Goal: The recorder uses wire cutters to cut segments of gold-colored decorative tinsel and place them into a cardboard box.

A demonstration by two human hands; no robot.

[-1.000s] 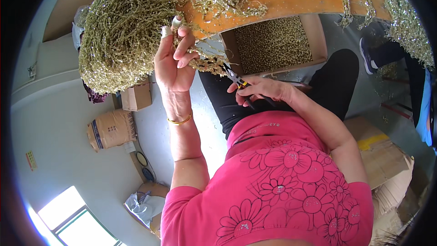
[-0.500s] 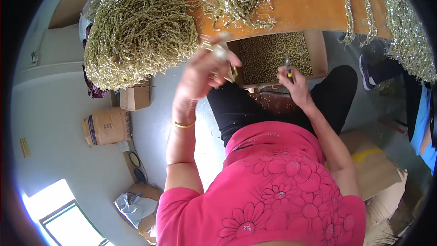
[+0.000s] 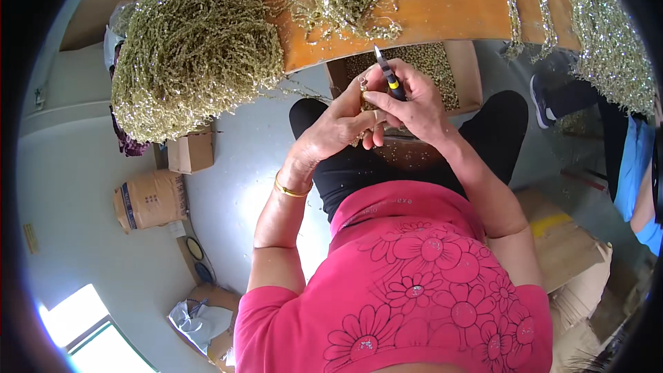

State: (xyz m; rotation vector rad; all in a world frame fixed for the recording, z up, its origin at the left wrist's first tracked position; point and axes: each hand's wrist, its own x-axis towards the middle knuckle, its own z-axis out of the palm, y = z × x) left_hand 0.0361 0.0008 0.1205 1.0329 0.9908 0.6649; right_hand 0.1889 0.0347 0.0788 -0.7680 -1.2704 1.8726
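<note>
Pliers (image 3: 390, 77) sit gripped in my right hand (image 3: 414, 107), just below the table (image 3: 442, 10) edge. My left hand's (image 3: 338, 128) fingers pinch a small ring (image 3: 362, 84) beside them, over the open box (image 3: 463, 72).

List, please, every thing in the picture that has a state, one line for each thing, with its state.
left hand: closed, pinching a small glittery piece
right hand: closed around a small tool
small tool: held upright, tip pointing up
cardboard box: open, filled with small greenish pieces
glittery strand heap: piled, hanging over the table edge
wooden table: partly covered with strands
paper sack: lying on the floor
</note>
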